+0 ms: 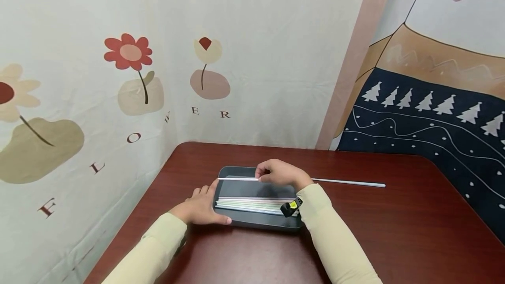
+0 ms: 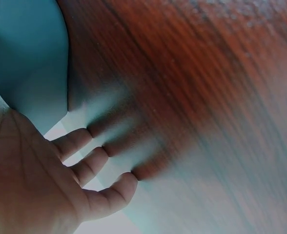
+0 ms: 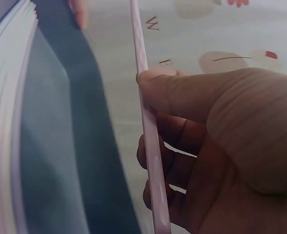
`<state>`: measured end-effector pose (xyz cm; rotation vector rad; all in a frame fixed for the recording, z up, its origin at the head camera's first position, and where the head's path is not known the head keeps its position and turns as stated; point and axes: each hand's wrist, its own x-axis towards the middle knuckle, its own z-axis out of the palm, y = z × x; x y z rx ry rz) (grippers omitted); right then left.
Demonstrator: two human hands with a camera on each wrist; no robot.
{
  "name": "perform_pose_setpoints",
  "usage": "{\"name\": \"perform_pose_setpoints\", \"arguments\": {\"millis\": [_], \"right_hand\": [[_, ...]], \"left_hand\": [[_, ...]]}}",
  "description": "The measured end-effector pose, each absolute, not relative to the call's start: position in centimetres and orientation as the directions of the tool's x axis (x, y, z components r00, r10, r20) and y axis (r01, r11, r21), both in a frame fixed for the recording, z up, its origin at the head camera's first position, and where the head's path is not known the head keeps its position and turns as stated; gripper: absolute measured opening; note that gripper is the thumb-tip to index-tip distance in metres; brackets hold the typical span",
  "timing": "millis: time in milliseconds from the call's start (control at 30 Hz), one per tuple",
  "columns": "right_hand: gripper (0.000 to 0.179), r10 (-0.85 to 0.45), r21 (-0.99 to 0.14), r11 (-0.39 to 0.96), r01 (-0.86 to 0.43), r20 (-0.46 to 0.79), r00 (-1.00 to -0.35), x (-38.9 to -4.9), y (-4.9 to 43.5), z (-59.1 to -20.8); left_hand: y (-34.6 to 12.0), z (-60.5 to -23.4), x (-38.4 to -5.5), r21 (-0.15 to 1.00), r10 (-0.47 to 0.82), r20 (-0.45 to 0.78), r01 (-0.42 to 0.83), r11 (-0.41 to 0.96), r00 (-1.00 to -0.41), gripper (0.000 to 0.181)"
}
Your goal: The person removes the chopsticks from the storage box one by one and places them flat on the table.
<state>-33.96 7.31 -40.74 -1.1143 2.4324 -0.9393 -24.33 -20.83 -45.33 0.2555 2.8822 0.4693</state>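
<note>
A dark grey tray (image 1: pixel 252 222) lies on the table, with several thin pastel straw-like sticks (image 1: pixel 252 205) side by side in its front part. My right hand (image 1: pixel 282 173) is over the tray's back part. Its thumb and fingers pinch a long, thin pink stick (image 3: pixel 151 146), as the right wrist view shows closely. That stick's left end reaches the tray's left back edge, near my left index fingertip. My left hand (image 1: pixel 201 207) rests against the tray's left side, thumb at the front edge. In the left wrist view its fingers (image 2: pixel 92 165) are loosely extended beside the tray wall.
A pale blue length of stick (image 1: pixel 351 182) runs out to the right past my right hand, over the table; whether it joins the pink one is hidden. The reddish-brown table (image 1: pixel 394 231) meets a printed curtain (image 1: pixel 272 78) behind and at the left.
</note>
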Motion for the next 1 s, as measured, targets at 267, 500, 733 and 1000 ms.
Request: {"name": "perform_pose_setpoints", "arguments": {"millis": [267,500,733,1000], "right_hand": [[0.008,-0.726,-0.624,0.530,-0.575,0.016,-0.687,-33.5,10.2,-39.4],[0.008,-0.666,-0.660,0.564,-0.496,-0.009,-0.745,-33.1,13.7,-40.0],[0.009,-0.608,-0.639,0.621,-0.454,-0.027,-0.793,-32.9,17.6,-40.8],[0.008,-0.561,-0.629,0.657,-0.415,-0.040,-0.827,-33.3,23.1,-41.5]], "left_hand": [[-20.6,-45.1,-24.4,0.335,0.206,-0.171,0.140,0.932,-0.964,0.140],[-20.8,-45.2,-24.2,0.335,0.203,-0.171,0.136,0.932,-0.964,0.140],[-21.0,-45.5,-24.1,0.332,0.202,-0.166,0.138,0.933,-0.965,0.140],[-21.1,-45.4,-24.1,0.329,0.224,-0.146,0.166,0.930,-0.964,0.141]]}}
